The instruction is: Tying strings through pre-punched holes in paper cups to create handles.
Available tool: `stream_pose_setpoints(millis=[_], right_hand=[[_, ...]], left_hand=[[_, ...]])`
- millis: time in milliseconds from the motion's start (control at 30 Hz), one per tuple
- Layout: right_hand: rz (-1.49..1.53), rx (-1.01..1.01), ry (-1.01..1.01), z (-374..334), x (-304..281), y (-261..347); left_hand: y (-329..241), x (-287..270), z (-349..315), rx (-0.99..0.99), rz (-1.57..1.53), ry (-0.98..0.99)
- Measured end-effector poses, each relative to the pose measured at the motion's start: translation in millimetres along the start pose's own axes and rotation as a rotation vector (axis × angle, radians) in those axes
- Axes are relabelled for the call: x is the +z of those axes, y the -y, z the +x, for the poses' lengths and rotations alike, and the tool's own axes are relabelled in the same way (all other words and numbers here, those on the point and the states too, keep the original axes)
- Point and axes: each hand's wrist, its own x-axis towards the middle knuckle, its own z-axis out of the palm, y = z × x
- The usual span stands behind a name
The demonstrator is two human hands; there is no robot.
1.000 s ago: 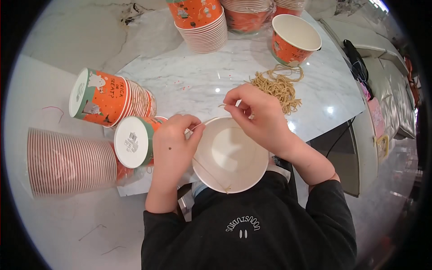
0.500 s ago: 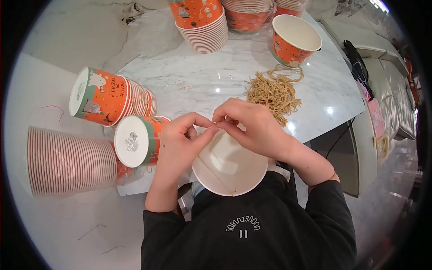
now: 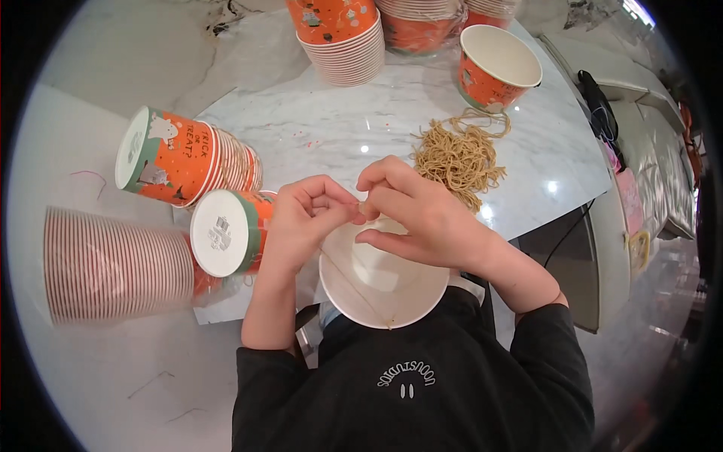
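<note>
A white-lined paper bucket (image 3: 422,290) stands mouth-up against my lap, below both hands. A thin tan string (image 3: 354,286) crosses its opening from the near rim up toward my left hand (image 3: 305,222). The fingertips of that hand are pinched together on the string at the bucket's far side. Close beside them is my right hand (image 3: 425,211), its thumb held apart from its fingers and the fingertips near those of the left. The exact spot where the string meets the far rim is hidden by my hands.
A tangled pile of tan strings (image 3: 461,162) lies on the marble table (image 3: 331,151) beyond my right hand. Near it stands an orange printed bucket (image 3: 497,71). Stacked buckets (image 3: 343,56) stand at the back; other stacks (image 3: 177,162) lie on their sides at left, one in clear plastic (image 3: 117,264).
My right thumb has come away from its fingers, so the right hand's pinch has opened. My left fingers stay pinched at nearly the same place. The bucket has hardly moved.
</note>
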Motion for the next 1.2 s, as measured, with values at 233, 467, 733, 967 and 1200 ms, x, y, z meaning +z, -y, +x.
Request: stream_pose_setpoints(millis=[233, 467, 733, 967, 1200], right_hand=[[-0.178, -0.034, -0.142, -3, 20, -9], [-0.125, -0.015, -0.175, -5, 25, -11], [-0.223, -0.119, -0.186, -2, 30, -13], [-0.26, -0.167, -0.175, 1, 23, -8], [-0.316, -0.073, -0.093, -1, 23, -7]], left_hand=[[0, -1, 2, -0.076, -0.05, 0.061], [7, 2, 4, -0.012, -0.008, 0.008], [22, 5, 11, 0.117, 0.146, -0.059], [14, -2, 12, -0.071, 0.134, 0.023], [17, -1, 8, 0.058, 0.361, -0.08]])
